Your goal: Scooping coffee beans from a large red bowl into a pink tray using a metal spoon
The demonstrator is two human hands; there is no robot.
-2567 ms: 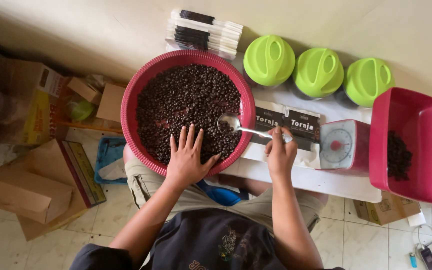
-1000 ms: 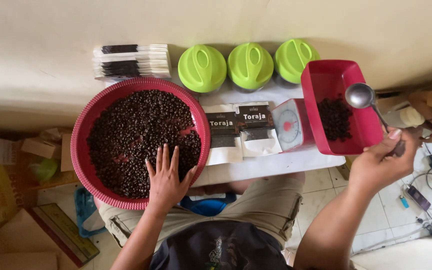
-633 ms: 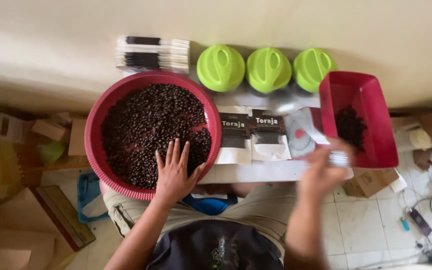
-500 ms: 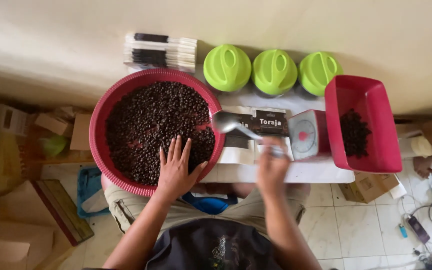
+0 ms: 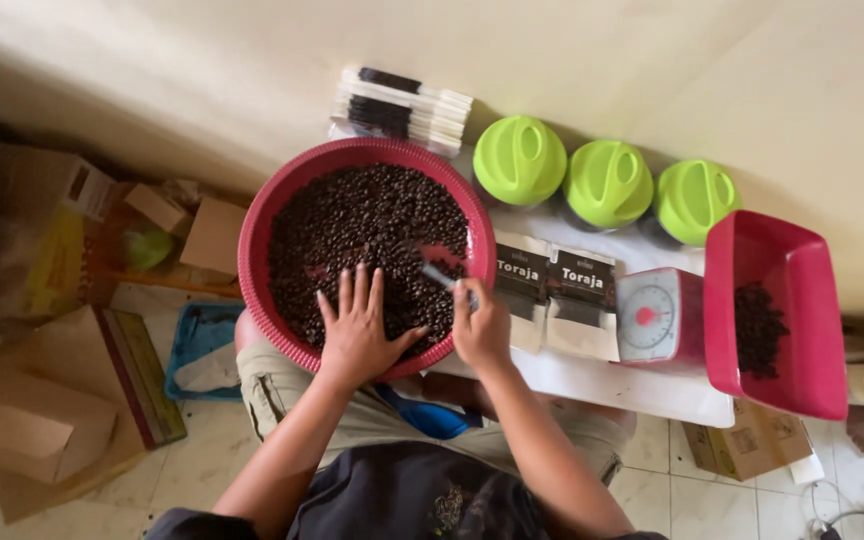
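1. Back over the round red basin (image 5: 252, 262) now: right hand (image 5: 480, 328), closed around the handle of a metal spoon (image 5: 434, 273), its bowl pushed down among the dark roasted beans (image 5: 364, 240). A second ago, held out to the side above the red rectangular tray (image 5: 814, 330); since then, swung across the table to the basin.
2. Spoon bowl mostly buried, so whether loaded or empty cannot be told.
3. Unmoved throughout: left hand (image 5: 360, 331), fingers spread flat on the beans near the basin's front rim, pressing down, clasping nothing.
4. In the tray, a small dark heap of beans (image 5: 757, 328) near the middle, well apart from the basin.
5. Between basin and tray: two flat pouches (image 5: 560, 300) with dark labels, then a small red kitchen scale (image 5: 657, 318) just beside the tray.
6. Read as one more scoop beginning: beans carried spoon by spoon from basin to tray, with most of the beans left in the basin.
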